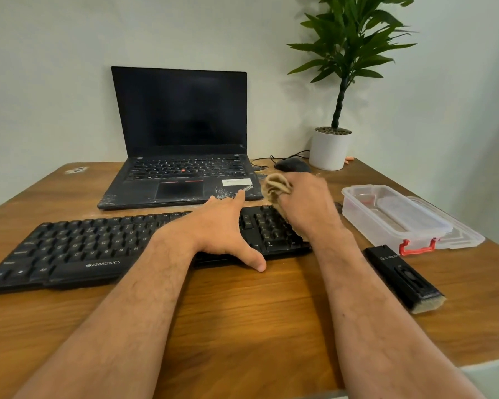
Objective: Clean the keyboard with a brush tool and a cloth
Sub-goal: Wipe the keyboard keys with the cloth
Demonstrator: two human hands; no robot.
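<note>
Wiping w/ bunched tan cloth (275, 187) over numpad end of black Zebronics keyboard (78, 249), at approx 2 o'clock from table centre. Right hand (306, 203) clamped round cloth, fingers curled, wad poking out at 11 o'clock of fist. Left hand (222, 228) spread flat across keyboard's mid-right, fingers straight, thumb off front edge onto wooden table (242, 326), pinning board down. Brush tool (405, 280) lying idle at 4 o'clock, bristles toward viewer, well apart from both hands; prob. brushing step done or yet to come, can't tell. Clear plastic box (386, 220) w/ red latch at 3 o'clock, laptop (182, 156) at 12, mouse (291, 165) and potted plant (332, 148) at 1. Risks: cloth snagging keycap edges and popping one off if dragged hard; keyboard skidding toward laptop if left-hand pressure eases; right forearm sweeping back into brush tool.
</note>
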